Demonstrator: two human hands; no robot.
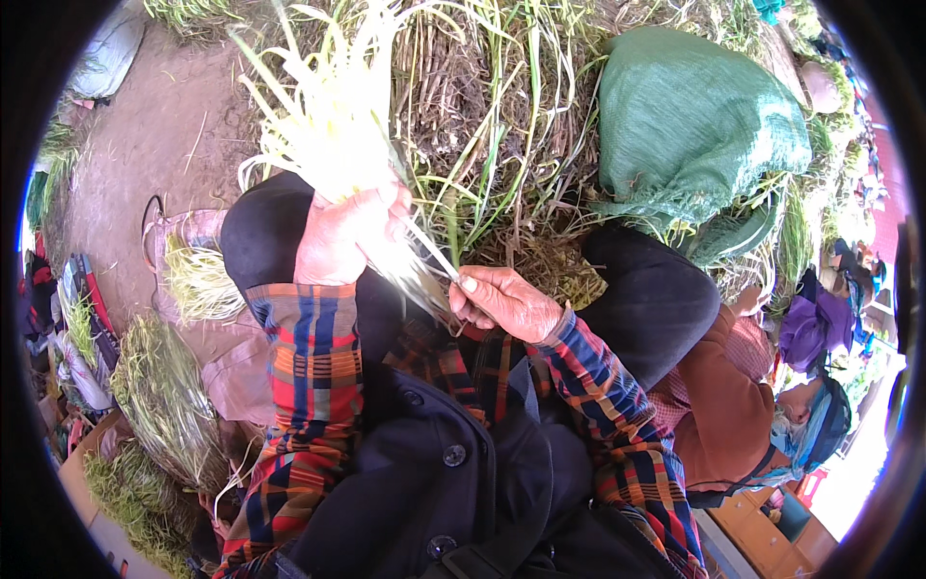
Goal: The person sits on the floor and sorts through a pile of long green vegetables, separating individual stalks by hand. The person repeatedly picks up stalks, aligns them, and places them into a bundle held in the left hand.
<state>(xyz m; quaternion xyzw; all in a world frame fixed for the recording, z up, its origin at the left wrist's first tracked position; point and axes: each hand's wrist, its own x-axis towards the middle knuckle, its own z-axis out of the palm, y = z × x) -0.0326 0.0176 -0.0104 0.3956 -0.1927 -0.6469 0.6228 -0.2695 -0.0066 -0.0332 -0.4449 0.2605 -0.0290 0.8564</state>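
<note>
A bunch of long, pale yellow-green leafy stalks [329, 108], possibly blanched chives, fans upward from my left hand [347, 235], which is closed around it. Bright sunlight washes out much of the bunch and part of that hand. Thin white stalk ends [412, 279] slant down to the right below my grip. My right hand [510, 300] pinches the lower end of one white stalk [432, 246] between thumb and fingers. Both hands are over my lap, between my dark-trousered knees. Before me lies a heap of stalks with brown, dry bases [470, 108].
A green woven sack [694, 123] rests on the heap at right. Left of my knee, a pale bundle [202, 279] lies on pink sheeting [235, 376]. Larger green bundles [166, 398] lie nearby. A person in a brown top [731, 405] sits close on my right.
</note>
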